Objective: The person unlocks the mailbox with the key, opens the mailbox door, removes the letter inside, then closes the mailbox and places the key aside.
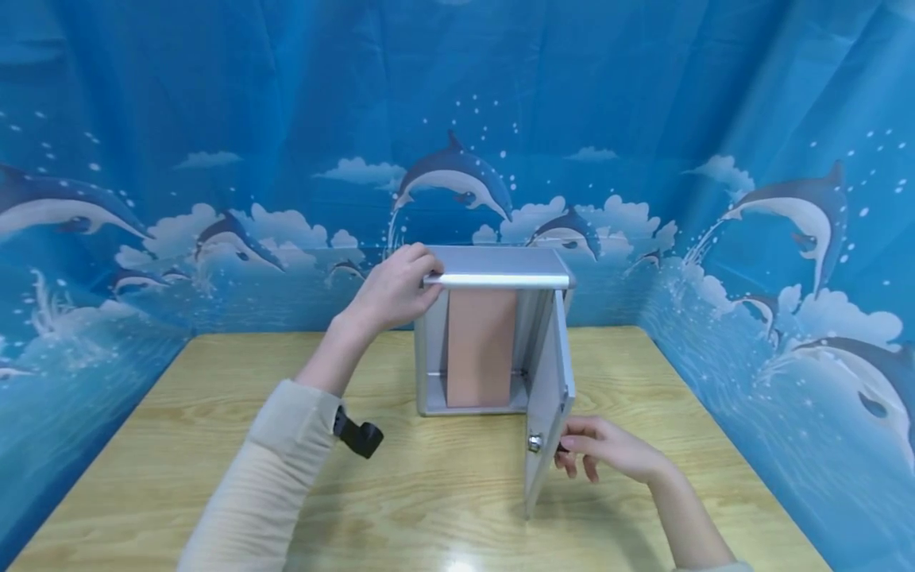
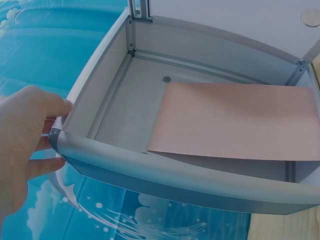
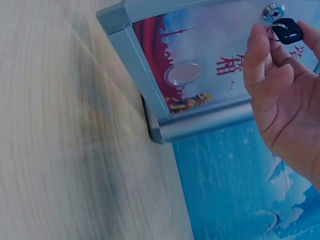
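A silver metal box [image 1: 500, 268] with a front door stands on the table. Its door [image 1: 552, 381] is swung out toward the person, on the right side. At the box's upper left corner, my left hand [image 1: 400, 286] grips the edge between thumb and fingers. My right hand [image 1: 615, 450] is at the door's outer face, pinching a black-headed key [image 3: 288, 32] that sits at the round lock [image 3: 273, 12]. A small ring hangs from the key. Inside the box a flat pinkish-brown panel [image 1: 480, 349] stands upright, leaving part of the interior visible around it.
The wooden table [image 1: 236, 445] spreads around the box. Blue curtains with printed dolphins [image 1: 457, 179] enclose the back and both sides. A black wrist strap mount [image 1: 360, 435] juts from the left sleeve. The door's outer face carries a printed picture and an oval window [image 3: 185, 73].
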